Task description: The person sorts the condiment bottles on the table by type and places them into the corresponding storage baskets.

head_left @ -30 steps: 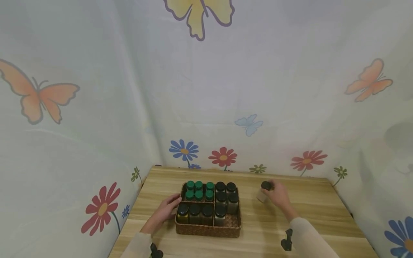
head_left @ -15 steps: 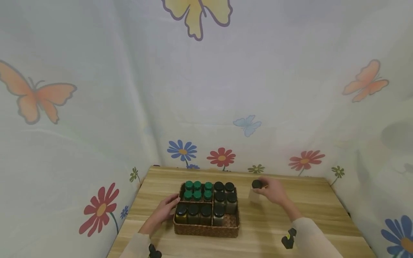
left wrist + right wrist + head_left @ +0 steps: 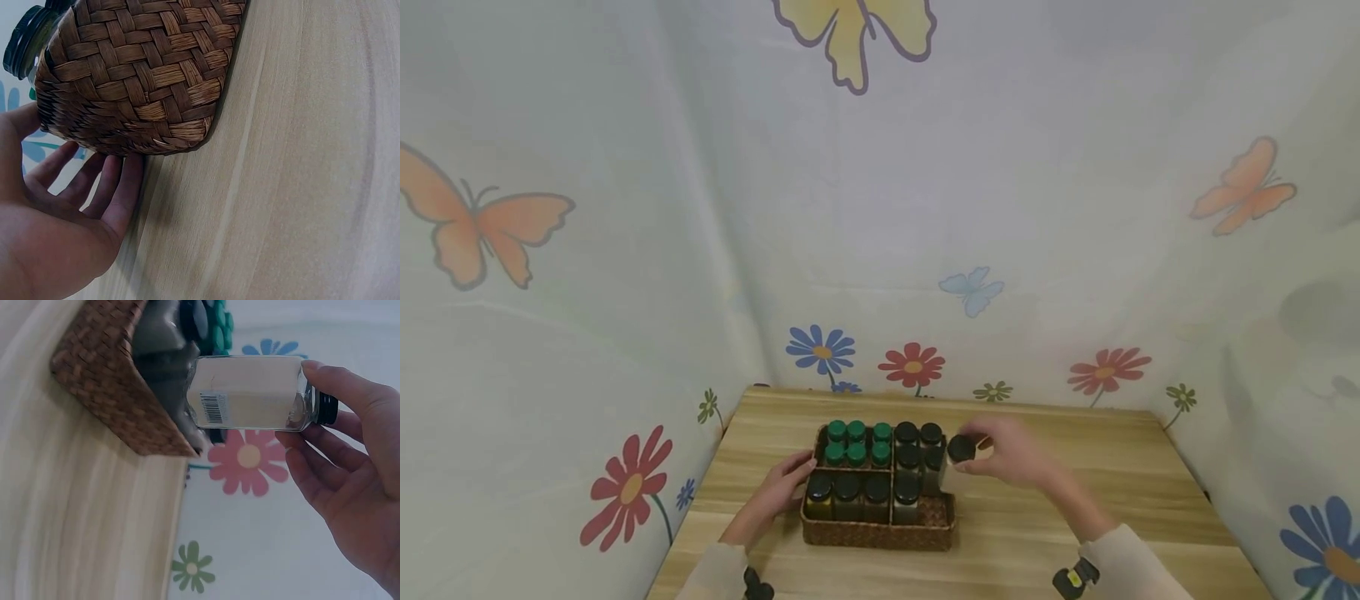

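My right hand point(image 3: 1011, 454) pinches a clear square spice jar point(image 3: 250, 390) near its neck, just below the black lid point(image 3: 961, 448). A barcode label and pale contents show on the jar, which hangs beside the right wall of a brown woven basket point(image 3: 880, 536). On the basket's left side, my left hand point(image 3: 778, 490) rests its fingers point(image 3: 128, 194) against the wall, with the thumb up near the rim. Green-capped jars point(image 3: 856, 452) fill the back left compartment, and black-lidded jars point(image 3: 847, 486) stand in the front left and right ones. Woven bottom shows at the front right corner.
The basket stands on a wood-grain table point(image 3: 1075, 467). A pale cloth backdrop point(image 3: 850, 208) printed with flowers and butterflies rises behind the table and at both sides.
My right hand has carried the jar leftward, from over the table to the basket's right wall. The left hand stays at the basket's left side.
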`<state>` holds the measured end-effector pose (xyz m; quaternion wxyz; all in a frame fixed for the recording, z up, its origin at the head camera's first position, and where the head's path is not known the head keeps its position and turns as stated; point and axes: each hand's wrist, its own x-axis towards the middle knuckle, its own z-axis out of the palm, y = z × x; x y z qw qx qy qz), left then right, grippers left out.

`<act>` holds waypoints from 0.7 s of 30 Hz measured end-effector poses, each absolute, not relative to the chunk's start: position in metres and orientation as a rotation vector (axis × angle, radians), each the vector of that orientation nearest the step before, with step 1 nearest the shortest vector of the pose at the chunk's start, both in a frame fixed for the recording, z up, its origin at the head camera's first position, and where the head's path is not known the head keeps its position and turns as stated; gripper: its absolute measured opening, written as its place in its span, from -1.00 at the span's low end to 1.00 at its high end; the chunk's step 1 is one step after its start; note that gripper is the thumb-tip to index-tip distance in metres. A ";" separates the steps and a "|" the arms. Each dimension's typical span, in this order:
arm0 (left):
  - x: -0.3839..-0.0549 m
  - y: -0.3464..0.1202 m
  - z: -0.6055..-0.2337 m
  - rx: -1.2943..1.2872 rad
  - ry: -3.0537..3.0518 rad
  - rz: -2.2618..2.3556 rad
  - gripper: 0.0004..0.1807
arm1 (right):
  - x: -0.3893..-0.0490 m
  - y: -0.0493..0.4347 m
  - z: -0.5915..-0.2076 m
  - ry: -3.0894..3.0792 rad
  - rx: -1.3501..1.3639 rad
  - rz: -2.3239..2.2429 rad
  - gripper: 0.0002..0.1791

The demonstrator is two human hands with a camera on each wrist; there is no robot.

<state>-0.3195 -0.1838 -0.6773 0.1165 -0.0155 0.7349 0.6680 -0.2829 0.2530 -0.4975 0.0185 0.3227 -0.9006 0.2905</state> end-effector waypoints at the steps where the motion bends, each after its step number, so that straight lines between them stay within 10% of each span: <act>1: -0.319 -0.184 -0.677 -0.048 2.154 1.953 -0.20 | -0.280 0.249 -0.500 -2.802 1.015 0.902 -0.57; 21: -0.319 -0.183 -0.677 -0.050 2.141 1.954 -0.23 | -0.274 0.225 -0.589 -2.827 0.923 0.979 -0.50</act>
